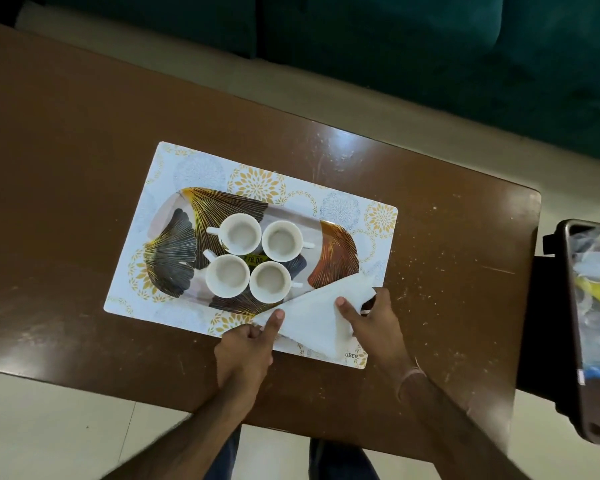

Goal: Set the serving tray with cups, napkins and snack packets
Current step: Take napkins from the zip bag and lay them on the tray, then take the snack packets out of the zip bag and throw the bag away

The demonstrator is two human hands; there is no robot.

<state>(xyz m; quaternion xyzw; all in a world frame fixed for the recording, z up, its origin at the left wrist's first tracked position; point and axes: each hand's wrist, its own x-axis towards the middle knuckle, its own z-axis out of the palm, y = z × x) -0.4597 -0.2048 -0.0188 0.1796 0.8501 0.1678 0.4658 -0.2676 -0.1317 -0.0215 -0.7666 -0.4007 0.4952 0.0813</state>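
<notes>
head view: i read this as the napkin step. four small white ceramic cups (257,258) already stand grouped mid-tray on the oblong leaf-patterned serving tray (174,251), which sits on a white floral placemat (194,168). my left hand (248,344) is mostly curled, thumb pressing the near corner of the white folded paper napkin (309,317); my right hand (368,320) is half open, fingers pinning its right edge. the napkin overlaps the tray's near right end. next i'd judge: crease, place it, then fetch packets.
</notes>
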